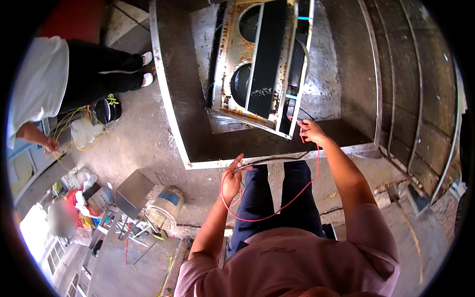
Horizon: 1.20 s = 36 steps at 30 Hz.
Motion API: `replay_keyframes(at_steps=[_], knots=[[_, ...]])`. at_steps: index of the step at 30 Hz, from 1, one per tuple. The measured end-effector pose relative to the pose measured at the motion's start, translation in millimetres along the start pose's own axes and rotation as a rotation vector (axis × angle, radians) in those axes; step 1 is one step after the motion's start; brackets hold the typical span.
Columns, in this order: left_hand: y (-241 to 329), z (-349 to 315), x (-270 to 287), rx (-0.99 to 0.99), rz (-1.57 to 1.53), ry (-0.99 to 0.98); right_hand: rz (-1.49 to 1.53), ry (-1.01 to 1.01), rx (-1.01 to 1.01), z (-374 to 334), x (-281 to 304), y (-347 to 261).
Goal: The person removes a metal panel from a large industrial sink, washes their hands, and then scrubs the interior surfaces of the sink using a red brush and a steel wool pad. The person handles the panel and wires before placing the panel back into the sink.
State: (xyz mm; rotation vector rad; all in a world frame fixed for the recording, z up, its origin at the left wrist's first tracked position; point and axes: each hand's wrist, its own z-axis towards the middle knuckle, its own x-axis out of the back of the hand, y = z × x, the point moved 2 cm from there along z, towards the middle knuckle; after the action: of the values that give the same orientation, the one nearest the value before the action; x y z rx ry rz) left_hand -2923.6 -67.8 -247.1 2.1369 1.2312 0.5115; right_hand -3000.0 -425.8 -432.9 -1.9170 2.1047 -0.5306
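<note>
Rusted metal frame (267,59), seen from above, with two round openings and a dark lengthwise band; it lies inside a large brown tray (208,164) ahead of the person. Long axis: running away from the person, the far end cut off by the upper edge of view, the whole set slightly askew to the tray's sides, so that the near right corner is the part closest to the body.

The right hand (312,132) is the nearer of the two. It is over the tray just beside that corner, fingers pinched on one end of the red wire (251,221) and pointing leftward, toward the frame's long right side. Whether the fingertips or the wire end touch the metal cannot be told at this scale. A short dark lead (307,114) lies close to these fingers; its link to the other wires is unclear.

The left hand (231,180) is at the tray's near rim, well apart from the frame, which lies ahead of it and to its right. Its fingers are closed around the black wire (274,158), with the index finger extended; the red wire also meets this hand. Between the hands, the red wire hangs in a slack loop before the thighs. The relation judged decisive is the small gap, or contact, between the right fingertips and the corner.
</note>
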Motion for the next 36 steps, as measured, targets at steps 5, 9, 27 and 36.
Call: replay_keyframes(at_steps=[5,9,27,36], knots=[[-2,-8,-18,-0.039,0.104,-0.092,-0.009,0.027,-0.13,-59,31,17],[-10,-38,-41,-0.038,0.202,-0.116,0.061,0.107,-0.045,-93,50,52],[-176,-120,-327,-0.582,1.112,-0.533,-0.368,0.401,0.618,-200,159,60],[-180,-132,-205,-0.287,0.917,-0.083,-0.549,0.505,0.667,-222,141,79]])
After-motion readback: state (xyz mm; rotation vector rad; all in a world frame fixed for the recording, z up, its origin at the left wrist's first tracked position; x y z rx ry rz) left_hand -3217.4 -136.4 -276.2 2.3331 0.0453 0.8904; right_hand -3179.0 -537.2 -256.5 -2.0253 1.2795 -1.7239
